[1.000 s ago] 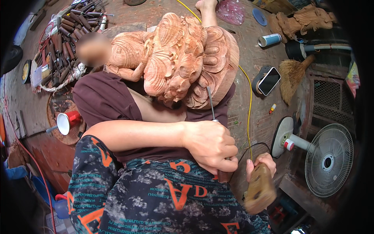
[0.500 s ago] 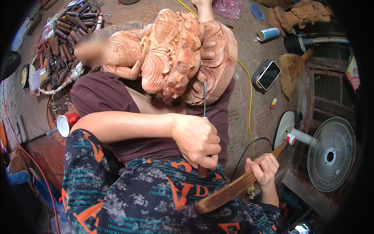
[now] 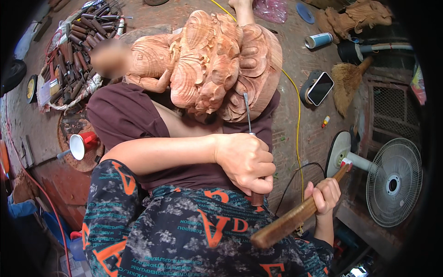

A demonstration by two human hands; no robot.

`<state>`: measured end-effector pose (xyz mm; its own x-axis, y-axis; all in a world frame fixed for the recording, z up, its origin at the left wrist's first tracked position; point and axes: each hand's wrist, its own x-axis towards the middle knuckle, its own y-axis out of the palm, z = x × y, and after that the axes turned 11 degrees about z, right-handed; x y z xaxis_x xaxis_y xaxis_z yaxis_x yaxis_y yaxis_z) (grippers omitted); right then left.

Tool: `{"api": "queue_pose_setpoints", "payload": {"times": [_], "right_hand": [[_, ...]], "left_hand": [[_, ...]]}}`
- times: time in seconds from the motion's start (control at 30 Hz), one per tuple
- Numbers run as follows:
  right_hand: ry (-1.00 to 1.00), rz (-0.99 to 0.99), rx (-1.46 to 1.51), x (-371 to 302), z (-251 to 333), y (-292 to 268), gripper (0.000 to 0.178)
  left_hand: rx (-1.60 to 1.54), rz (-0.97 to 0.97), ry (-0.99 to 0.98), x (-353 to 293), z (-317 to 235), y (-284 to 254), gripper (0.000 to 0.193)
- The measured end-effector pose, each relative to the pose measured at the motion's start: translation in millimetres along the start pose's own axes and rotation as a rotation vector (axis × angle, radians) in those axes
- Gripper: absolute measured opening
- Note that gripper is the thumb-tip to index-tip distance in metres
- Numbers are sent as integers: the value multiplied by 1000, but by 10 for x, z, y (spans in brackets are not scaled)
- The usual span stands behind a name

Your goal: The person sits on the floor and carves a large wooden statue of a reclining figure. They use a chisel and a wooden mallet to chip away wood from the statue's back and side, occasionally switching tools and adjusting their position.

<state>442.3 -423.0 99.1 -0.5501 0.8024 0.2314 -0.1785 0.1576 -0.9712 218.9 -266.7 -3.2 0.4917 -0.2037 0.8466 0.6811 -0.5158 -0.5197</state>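
A carved wooden statue [image 3: 203, 64] lies on its side across my legs, its petal-carved base [image 3: 260, 55] to the right. My left hand [image 3: 244, 159] is wrapped round the handle of a chisel [image 3: 248, 115]. The chisel's steel blade points away from me, its tip at the lower petals of the base; the handle's butt sticks out below my fist. Lower right, my right hand [image 3: 326, 196] grips a wooden club-shaped mallet [image 3: 286, 224] near its thin end. The mallet's thick end hangs over my patterned shirt, apart from the chisel's butt.
A heap of wood-handled carving tools [image 3: 76, 55] lies at the far left. To the right are a fan [image 3: 393, 184], a phone [image 3: 320, 89], a straw broom [image 3: 347, 85] and a blue can [image 3: 318, 40]. A yellow cord [image 3: 297, 120] runs along the floor.
My left hand has shifted right, tilting the chisel more, while its tip stays at the lower petals. My right hand and the mallet have moved right and slightly up.
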Motion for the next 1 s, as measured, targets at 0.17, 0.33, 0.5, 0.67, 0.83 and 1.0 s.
{"api": "queue_pose_setpoints", "payload": {"times": [0.17, 0.33, 0.5, 0.67, 0.83, 1.0], "right_hand": [[42, 96, -19, 22, -15, -48, 33], [67, 110, -60, -36, -56, -41, 32], [73, 21, -30, -48, -80, 22, 32], [164, -55, 98, -16, -70, 25, 35], [252, -64, 202, 20, -94, 9, 31], [407, 19, 127, -18, -97, 29, 32]], "left_hand": [[60, -26, -30, 28, 12, 22, 19], [105, -70, -64, 71, 10, 71, 19], [165, -50, -169, 113, -8, 60, 35], [167, -90, -245, 236, 59, 27, 37], [187, -165, -319, 326, 111, 43, 36], [183, -250, -387, 390, 228, 43, 34]]}}
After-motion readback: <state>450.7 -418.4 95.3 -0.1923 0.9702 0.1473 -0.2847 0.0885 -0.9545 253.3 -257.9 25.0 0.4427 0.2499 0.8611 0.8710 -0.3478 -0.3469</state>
